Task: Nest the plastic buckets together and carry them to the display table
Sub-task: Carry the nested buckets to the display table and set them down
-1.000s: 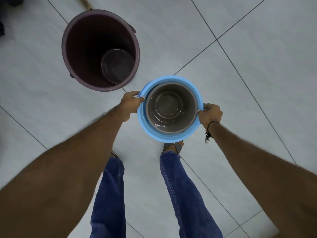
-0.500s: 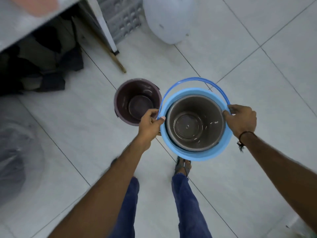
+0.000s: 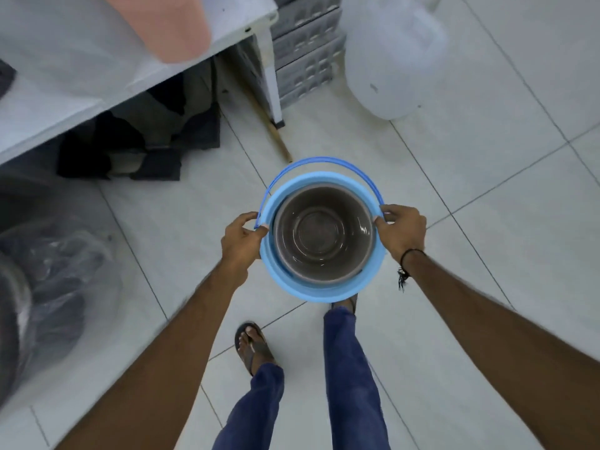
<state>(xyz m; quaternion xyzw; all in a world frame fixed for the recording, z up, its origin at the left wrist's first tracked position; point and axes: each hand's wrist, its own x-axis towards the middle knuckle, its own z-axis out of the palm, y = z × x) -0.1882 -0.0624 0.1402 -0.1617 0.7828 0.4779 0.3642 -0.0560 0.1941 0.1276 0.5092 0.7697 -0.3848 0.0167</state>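
Note:
A light blue plastic bucket (image 3: 319,289) hangs in the air at the middle of the view, with a grey-brown bucket (image 3: 323,235) nested inside it. Its blue wire-like handle (image 3: 319,161) lies folded toward the far side. My left hand (image 3: 242,237) grips the blue rim on the left, and my right hand (image 3: 401,230) grips it on the right. The dark maroon bucket is out of view.
A white table (image 3: 81,82) fills the upper left, with a pink object (image 3: 172,27) on it and dark bundles beneath. Its leg (image 3: 271,76) and a wooden stick (image 3: 276,138) stand just beyond the bucket. A white container (image 3: 393,56) and grey crates (image 3: 305,50) sit behind. Plastic-wrapped goods (image 3: 48,280) lie at left.
I have walked forward holding the nested buckets with both hands. The maroon bucket on the floor has dropped out of view, and the white table has come closer.

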